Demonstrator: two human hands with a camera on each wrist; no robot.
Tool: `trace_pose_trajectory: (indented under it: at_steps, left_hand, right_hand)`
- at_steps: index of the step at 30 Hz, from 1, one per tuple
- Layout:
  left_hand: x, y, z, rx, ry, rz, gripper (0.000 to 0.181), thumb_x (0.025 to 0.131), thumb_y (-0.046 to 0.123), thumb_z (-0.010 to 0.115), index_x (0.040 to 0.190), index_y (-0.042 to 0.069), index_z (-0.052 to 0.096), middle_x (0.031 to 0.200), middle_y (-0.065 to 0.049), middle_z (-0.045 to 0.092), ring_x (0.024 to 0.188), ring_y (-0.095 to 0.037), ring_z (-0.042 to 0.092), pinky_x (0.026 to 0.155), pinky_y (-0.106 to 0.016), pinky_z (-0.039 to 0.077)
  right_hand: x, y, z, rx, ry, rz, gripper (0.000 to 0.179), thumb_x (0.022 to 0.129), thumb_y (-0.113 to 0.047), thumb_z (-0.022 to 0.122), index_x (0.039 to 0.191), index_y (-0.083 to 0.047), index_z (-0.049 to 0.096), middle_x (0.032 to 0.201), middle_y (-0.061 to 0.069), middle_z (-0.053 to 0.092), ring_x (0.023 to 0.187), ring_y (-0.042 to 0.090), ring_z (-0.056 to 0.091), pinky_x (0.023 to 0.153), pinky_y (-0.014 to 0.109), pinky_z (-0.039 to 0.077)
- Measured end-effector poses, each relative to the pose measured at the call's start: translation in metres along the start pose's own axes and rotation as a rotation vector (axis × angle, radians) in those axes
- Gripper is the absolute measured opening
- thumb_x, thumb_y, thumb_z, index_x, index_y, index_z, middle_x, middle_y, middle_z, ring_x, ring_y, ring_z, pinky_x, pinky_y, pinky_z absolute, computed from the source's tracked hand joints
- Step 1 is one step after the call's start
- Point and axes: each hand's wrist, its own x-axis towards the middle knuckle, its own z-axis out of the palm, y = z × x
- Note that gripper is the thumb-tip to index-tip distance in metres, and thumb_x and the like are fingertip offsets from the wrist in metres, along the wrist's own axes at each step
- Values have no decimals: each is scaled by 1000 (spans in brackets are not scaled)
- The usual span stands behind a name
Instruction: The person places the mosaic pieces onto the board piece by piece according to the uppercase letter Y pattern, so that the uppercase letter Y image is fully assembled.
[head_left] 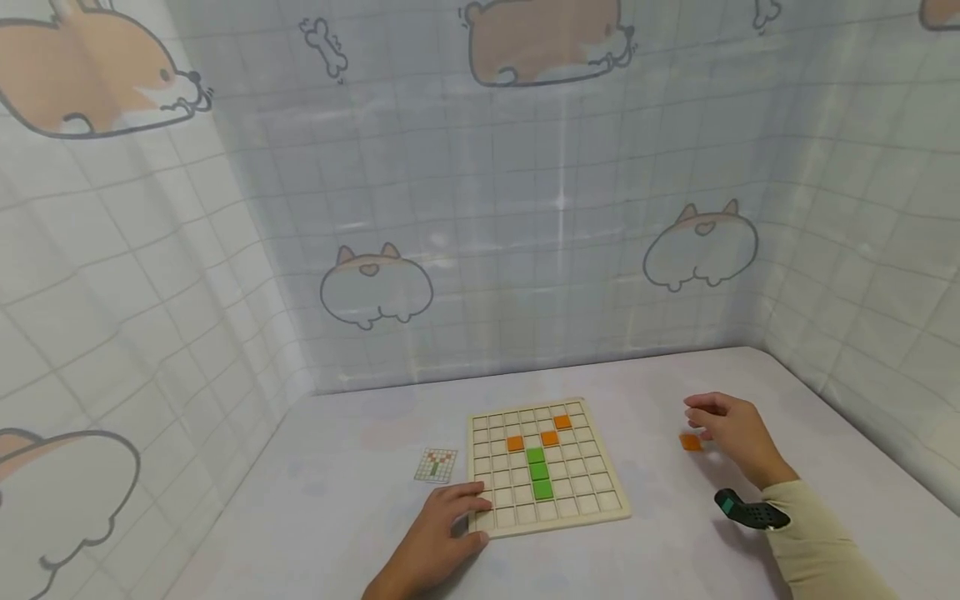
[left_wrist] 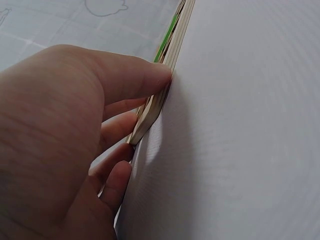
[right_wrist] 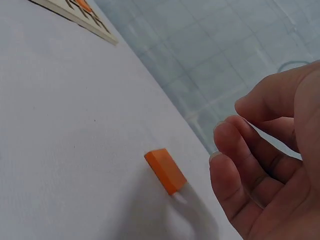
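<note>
A pale wooden grid board [head_left: 592,462] lies on the table, with three orange tiles and three green tiles in its cells. My left hand [head_left: 442,529] holds the board at its near left corner. In the left wrist view the thumb [left_wrist: 142,80] presses the near edge while the other fingers bend around the left side. To the right of the board my right hand [head_left: 738,433] hovers over the table, fingers loosely curled with nothing visible between them. A loose orange tile [head_left: 691,442] lies just below its fingertips; the right wrist view shows this tile [right_wrist: 166,171] apart from the hand.
Left of the board lies a small pattern card [head_left: 435,465] showing a grid with a green and orange figure. A dark band [head_left: 752,510] sits at the right wrist, by a pale sleeve [head_left: 817,533]. Curtains [head_left: 510,183] with dog drawings enclose the white table [head_left: 337,467].
</note>
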Motion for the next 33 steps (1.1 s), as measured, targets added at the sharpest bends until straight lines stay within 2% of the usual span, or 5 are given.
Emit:
trace_pose_trajectory:
  at_steps: [5, 11, 15, 24, 33]
  left_hand:
    - [-1, 0, 0, -6, -10, -14, 31, 89, 33, 72, 119, 25, 71, 143, 4, 54, 132, -32, 42, 106, -57, 36]
    - [-2, 1, 0, -10, -9, -12, 31, 90, 33, 72, 120, 24, 71, 143, 3, 54, 132, -32, 41, 106, -57, 36]
    - [-2, 2, -1, -12, -4, -9, 31, 90, 33, 72, 120, 24, 71, 144, 3, 54, 132, -32, 42, 106, -57, 36]
    - [-1, 4, -1, -19, -1, -9, 31, 89, 31, 72, 119, 23, 72, 143, 2, 54, 133, -33, 41, 107, -58, 35]
    - [0, 3, -1, -9, 0, -12, 31, 89, 31, 73, 119, 23, 72, 143, 2, 54, 133, -33, 41, 107, -58, 35]
  right_hand:
    - [0, 5, 1, -57, -3, 39, 41, 101, -25, 59, 127, 5, 60, 118, 23, 66, 89, 25, 64, 71, 29, 56]
    - [-1, 12, 0, -137, -54, 63, 39, 100, -24, 58, 127, 3, 61, 116, 19, 66, 88, 25, 60, 68, 32, 51]
    - [0, 17, -4, -199, -96, 40, 37, 99, -21, 59, 126, 4, 61, 111, 17, 67, 85, 23, 61, 66, 32, 50]
    - [1, 17, -15, -252, -244, -19, 38, 94, -20, 68, 122, 5, 66, 115, 16, 67, 99, 25, 60, 72, 32, 50]
    - [2, 18, -8, -298, -246, -49, 26, 88, -9, 69, 111, 4, 68, 102, 9, 68, 90, 23, 60, 68, 34, 51]
